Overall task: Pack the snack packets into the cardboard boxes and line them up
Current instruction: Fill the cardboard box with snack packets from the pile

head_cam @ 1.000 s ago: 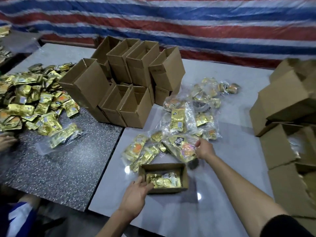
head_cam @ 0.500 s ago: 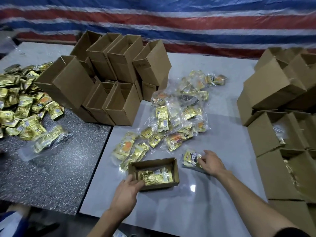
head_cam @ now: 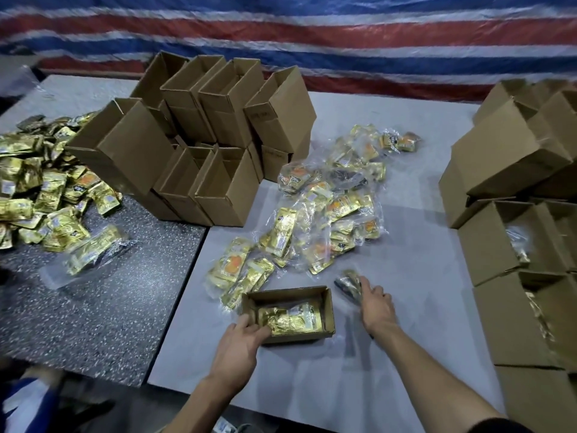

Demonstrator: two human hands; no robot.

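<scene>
We have the open box (head_cam: 326,307) in front of us on the pale tabletop (head_cam: 421,370). It is only partly filled: one clear bag of gold packets (head_cam: 288,320) lies flat on its floor, with room left above it. Our left hand (head_cam: 240,342) has its grip closed over the box's near left corner, fingers hooked inside the wall, and it seems to be steadying the box. Our right hand (head_cam: 376,309) lies just right of the box, fingers laid across the next bag (head_cam: 347,282). That bag is blurred, so we cannot tell whether the grip pinches it or only presses it to the tabletop. We judge the step in hand to be bringing this bag over to the box.

Some work looks done. In the group of boxes on the right (head_cam: 499,170), at least two of the lower ones stand side by side with packets showing inside (head_cam: 518,245). The upper ones sit tilted, and we cannot see what they contain.

Far more is left, in our judgement. A loose heap of bagged packets (head_cam: 331,207) lies beyond the open box. To the left, a large pile of unbagged gold packets (head_cam: 40,195) covers the far part of the dark speckled tabletop (head_cam: 109,323), with a single bag (head_cam: 90,254) at its near edge. The stack of empty boxes (head_cam: 218,145) at the back leans in two tiers, and we see nothing inside them. We would put the task somewhere in its earlier half — the lining-up seems barely begun.
</scene>
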